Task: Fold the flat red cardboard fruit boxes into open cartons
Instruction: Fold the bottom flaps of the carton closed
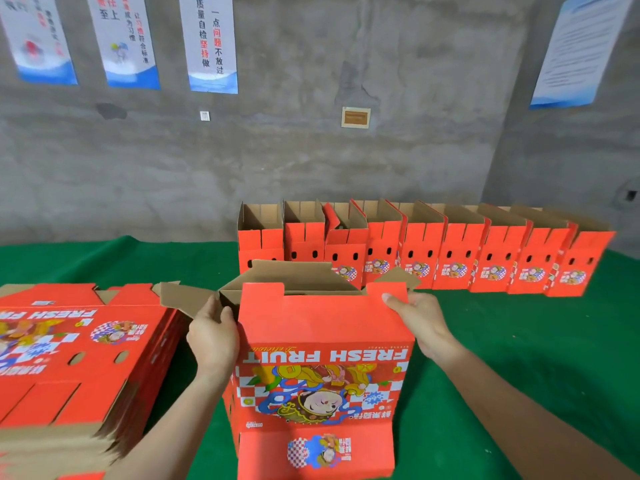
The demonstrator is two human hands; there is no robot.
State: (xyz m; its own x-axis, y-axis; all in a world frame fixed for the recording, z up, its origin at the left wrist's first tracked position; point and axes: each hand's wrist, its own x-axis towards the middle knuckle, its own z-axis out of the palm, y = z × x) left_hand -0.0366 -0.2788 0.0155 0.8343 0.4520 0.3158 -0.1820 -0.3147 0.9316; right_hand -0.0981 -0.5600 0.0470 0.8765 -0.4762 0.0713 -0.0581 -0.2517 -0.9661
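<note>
— Where does the view sit?
— On my head, facing forward and down, close over the green felt-covered table (519,341).
— Facing what?
— The rough grey concrete wall (311,150) beyond. One view only.

A green felt-like covering spreads over the tabletop (519,341), reaching back to a rough grey concrete wall (311,161). High on the wall at the left hang three tall white posters with blue lower edges: a left poster (38,39), a middle poster (124,39) and a right poster (212,43), which bears black and red Chinese characters. A fourth sheet, the text notice (578,50), hangs on the angled wall at the right; its print is too blurred to read. Between them sit a small white square label (205,116) and a tan framed plaque (355,117). A dark fitting (631,195) shows at the far right edge.
</note>
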